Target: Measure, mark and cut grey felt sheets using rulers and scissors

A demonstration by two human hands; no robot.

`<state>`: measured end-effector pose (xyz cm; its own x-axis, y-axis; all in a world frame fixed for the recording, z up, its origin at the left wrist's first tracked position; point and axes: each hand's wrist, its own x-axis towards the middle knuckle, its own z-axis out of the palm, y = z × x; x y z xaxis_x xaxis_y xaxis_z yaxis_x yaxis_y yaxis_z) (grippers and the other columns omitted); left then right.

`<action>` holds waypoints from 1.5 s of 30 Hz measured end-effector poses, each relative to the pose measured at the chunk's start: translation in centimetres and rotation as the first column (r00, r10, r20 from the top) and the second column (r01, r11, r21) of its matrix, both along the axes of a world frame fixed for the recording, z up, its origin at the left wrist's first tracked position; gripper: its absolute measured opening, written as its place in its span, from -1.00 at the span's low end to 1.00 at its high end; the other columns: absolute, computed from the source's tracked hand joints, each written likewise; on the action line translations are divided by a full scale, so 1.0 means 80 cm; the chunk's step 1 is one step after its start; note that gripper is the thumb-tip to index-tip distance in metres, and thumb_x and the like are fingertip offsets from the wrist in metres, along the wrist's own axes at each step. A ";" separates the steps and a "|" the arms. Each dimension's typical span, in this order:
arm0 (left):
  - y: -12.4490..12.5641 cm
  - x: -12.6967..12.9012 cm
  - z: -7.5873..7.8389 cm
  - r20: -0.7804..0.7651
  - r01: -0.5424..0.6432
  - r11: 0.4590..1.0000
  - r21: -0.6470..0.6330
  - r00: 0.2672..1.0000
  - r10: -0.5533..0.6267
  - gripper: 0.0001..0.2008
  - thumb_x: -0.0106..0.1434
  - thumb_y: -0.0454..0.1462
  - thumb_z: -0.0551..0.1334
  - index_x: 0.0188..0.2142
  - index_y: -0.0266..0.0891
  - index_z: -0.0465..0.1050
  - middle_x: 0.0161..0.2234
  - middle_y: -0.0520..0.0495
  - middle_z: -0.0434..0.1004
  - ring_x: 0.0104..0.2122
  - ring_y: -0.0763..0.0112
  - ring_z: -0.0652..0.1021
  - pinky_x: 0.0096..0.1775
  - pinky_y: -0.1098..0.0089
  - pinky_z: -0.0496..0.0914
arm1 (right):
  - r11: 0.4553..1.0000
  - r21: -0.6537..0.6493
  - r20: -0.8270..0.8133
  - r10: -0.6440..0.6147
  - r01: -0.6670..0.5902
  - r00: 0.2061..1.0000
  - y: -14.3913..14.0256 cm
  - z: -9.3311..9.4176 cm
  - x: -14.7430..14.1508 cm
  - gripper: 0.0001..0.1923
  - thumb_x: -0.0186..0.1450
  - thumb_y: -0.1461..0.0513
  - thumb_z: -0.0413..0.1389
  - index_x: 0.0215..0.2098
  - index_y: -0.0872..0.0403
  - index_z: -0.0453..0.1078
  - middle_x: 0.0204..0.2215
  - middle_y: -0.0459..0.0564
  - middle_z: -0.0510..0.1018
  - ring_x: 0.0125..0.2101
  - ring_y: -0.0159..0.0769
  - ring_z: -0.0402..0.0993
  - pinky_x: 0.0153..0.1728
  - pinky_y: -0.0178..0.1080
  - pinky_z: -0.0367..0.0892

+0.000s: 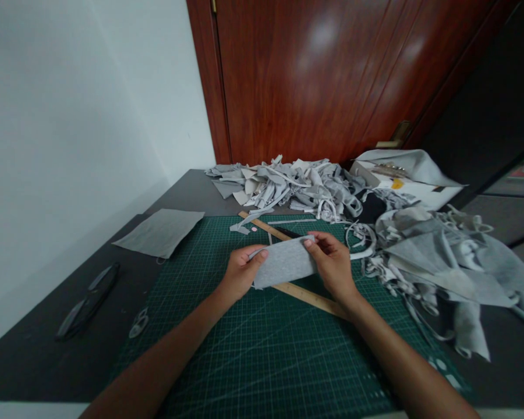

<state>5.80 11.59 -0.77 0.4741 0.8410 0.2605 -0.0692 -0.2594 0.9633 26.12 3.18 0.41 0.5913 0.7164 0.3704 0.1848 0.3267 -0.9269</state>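
A grey piece of fabric [284, 263] is stretched between my hands above the green cutting mat [253, 349]. My left hand [241, 269] pinches its left upper corner, thumb on top. At the opposite end, my right hand [332, 260] grips the right upper corner between thumb and fingers. Beneath the fabric a wooden ruler [314, 299] lies slantwise across the mat, partly hidden. A dark, thin tool [287, 231] shows just behind the fabric; its kind is unclear. Small fabric strips and a pale pink chip [254, 229] lie beyond my left hand.
Grey fabric scraps [288, 183] are heaped along the back, with another pile [454, 256] at the right. A white box [419, 186] stands behind that pile. At left are a flat fabric piece [161, 231], eyeglasses [87, 302] and a small looped strip [138, 323].
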 end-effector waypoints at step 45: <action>0.052 -0.074 0.036 0.010 0.398 0.842 -0.364 0.906 -0.424 -0.51 -0.03 -0.08 0.60 -0.18 -0.30 0.61 -0.29 -0.15 0.66 -0.36 0.33 0.60 -0.28 0.37 0.48 | 0.906 -0.206 -0.229 0.323 -0.370 0.918 -0.006 -0.014 -0.008 -0.42 -0.08 0.10 0.54 -0.12 0.03 0.54 -0.31 -0.02 0.70 -0.33 -0.14 0.61 -0.32 -0.12 0.49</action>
